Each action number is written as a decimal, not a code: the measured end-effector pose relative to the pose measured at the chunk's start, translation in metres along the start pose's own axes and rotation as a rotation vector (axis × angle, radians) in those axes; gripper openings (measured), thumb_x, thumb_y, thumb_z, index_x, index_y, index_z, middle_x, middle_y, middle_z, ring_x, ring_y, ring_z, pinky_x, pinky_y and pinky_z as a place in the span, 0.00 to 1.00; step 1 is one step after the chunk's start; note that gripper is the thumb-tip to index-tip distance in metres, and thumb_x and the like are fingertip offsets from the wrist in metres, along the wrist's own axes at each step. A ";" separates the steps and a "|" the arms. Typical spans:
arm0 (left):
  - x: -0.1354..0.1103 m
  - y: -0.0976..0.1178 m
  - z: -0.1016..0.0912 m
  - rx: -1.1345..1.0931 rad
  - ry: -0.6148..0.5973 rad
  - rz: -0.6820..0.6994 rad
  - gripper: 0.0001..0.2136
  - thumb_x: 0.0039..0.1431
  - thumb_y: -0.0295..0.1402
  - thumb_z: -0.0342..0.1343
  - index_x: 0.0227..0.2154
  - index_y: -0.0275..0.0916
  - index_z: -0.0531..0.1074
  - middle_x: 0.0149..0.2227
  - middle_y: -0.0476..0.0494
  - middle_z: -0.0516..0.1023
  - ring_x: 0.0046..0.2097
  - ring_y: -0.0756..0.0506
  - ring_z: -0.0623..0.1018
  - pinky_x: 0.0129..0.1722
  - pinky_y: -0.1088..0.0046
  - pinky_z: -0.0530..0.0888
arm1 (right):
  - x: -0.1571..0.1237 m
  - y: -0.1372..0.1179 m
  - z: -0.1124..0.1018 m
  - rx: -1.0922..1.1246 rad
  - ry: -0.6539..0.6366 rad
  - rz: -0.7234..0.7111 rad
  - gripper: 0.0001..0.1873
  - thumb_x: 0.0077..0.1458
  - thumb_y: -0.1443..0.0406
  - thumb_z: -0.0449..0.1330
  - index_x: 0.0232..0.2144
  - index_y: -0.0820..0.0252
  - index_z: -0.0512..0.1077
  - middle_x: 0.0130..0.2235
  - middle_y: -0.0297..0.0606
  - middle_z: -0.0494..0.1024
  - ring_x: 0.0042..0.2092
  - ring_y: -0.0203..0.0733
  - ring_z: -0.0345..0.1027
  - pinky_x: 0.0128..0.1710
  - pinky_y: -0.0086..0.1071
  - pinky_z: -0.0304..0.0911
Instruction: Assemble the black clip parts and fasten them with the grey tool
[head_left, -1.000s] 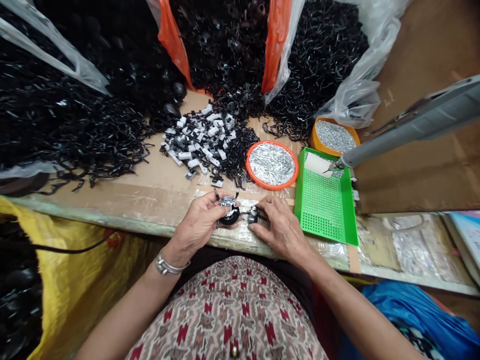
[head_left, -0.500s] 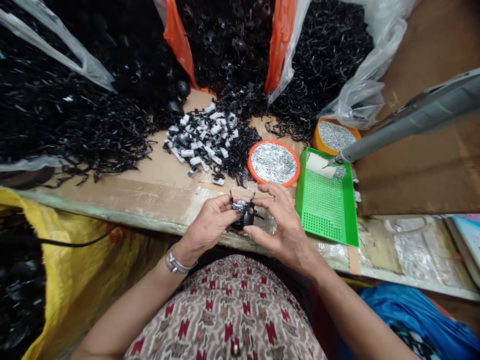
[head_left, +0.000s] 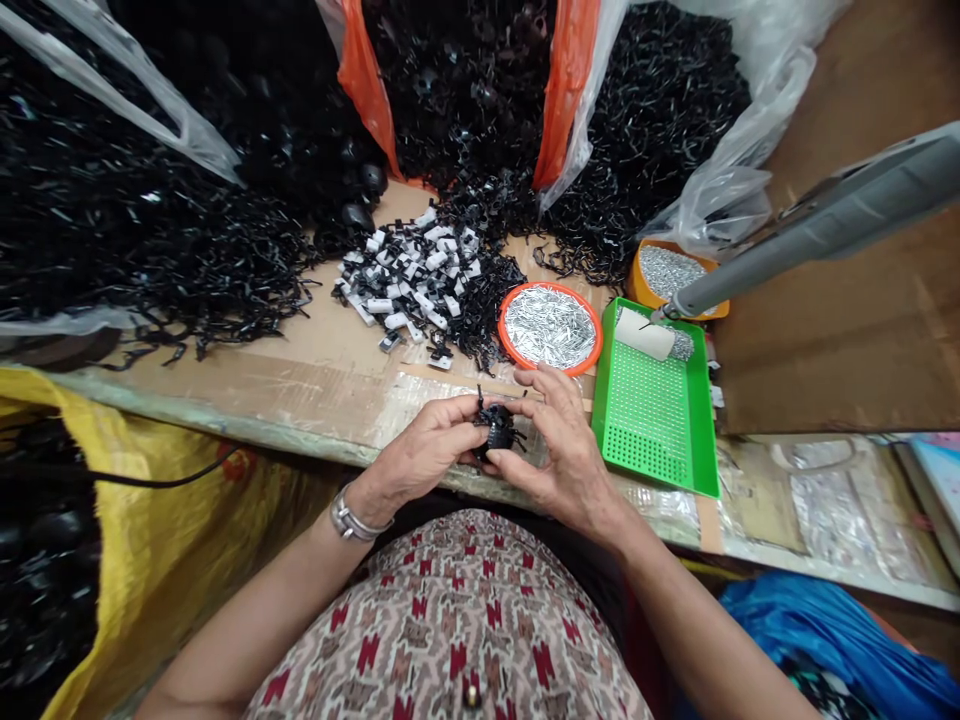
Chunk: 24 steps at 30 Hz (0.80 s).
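Note:
Between my two hands, just above the table's front edge, is a small black plastic piece with thin legs sticking out [head_left: 499,430]. My left hand [head_left: 439,440] pinches it from the left with thumb and fingers. From the right, my right hand [head_left: 551,435] closes its thumb and forefinger on it. Fingers cover part of the piece, so its full shape is hidden. Beyond my hands stands a round orange dish [head_left: 501,338] of thin silvery pins. Left of the dish lies a pile of white-and-black small parts [head_left: 416,275].
A green perforated tray [head_left: 652,420] holds a pale roll [head_left: 643,333]. A grey power screwdriver-like tool [head_left: 817,240] hangs over it from the right. Behind stands an orange tub [head_left: 645,290] of small metal pieces. Heaps of black parts [head_left: 150,220] spill from plastic bags. A yellow sack [head_left: 150,560] hangs at left.
The black piece has turned between my hands, so its shiny metallic-looking part no longer shows. My left hand has moved slightly right, closer to my right hand.

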<state>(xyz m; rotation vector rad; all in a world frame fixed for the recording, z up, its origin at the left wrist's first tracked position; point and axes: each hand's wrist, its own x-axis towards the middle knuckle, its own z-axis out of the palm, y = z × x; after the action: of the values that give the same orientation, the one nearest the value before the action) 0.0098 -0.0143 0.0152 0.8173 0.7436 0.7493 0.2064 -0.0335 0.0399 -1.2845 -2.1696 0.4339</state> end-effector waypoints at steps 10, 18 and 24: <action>-0.002 0.004 -0.004 -0.041 -0.020 -0.022 0.22 0.53 0.26 0.58 0.52 0.39 0.81 0.35 0.45 0.79 0.33 0.47 0.75 0.34 0.74 0.71 | 0.003 -0.004 0.001 -0.054 -0.040 -0.001 0.24 0.57 0.60 0.65 0.55 0.51 0.69 0.65 0.46 0.67 0.72 0.61 0.51 0.68 0.65 0.55; 0.000 -0.004 -0.007 -0.082 0.042 0.054 0.15 0.64 0.38 0.59 0.49 0.38 0.83 0.39 0.41 0.82 0.36 0.45 0.76 0.35 0.72 0.72 | 0.002 -0.007 0.005 -0.102 -0.069 0.019 0.23 0.57 0.61 0.65 0.54 0.57 0.69 0.65 0.51 0.66 0.72 0.63 0.49 0.68 0.65 0.55; 0.001 -0.003 -0.008 -0.208 -0.041 0.009 0.18 0.69 0.42 0.55 0.52 0.38 0.81 0.49 0.37 0.83 0.47 0.38 0.80 0.41 0.67 0.77 | 0.005 -0.009 -0.002 -0.086 -0.156 0.008 0.26 0.58 0.61 0.65 0.57 0.57 0.68 0.64 0.51 0.67 0.70 0.60 0.53 0.68 0.62 0.55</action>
<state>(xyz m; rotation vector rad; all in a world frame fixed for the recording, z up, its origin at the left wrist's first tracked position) 0.0045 -0.0117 0.0088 0.6460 0.6142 0.8007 0.1997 -0.0330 0.0476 -1.3455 -2.3362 0.4618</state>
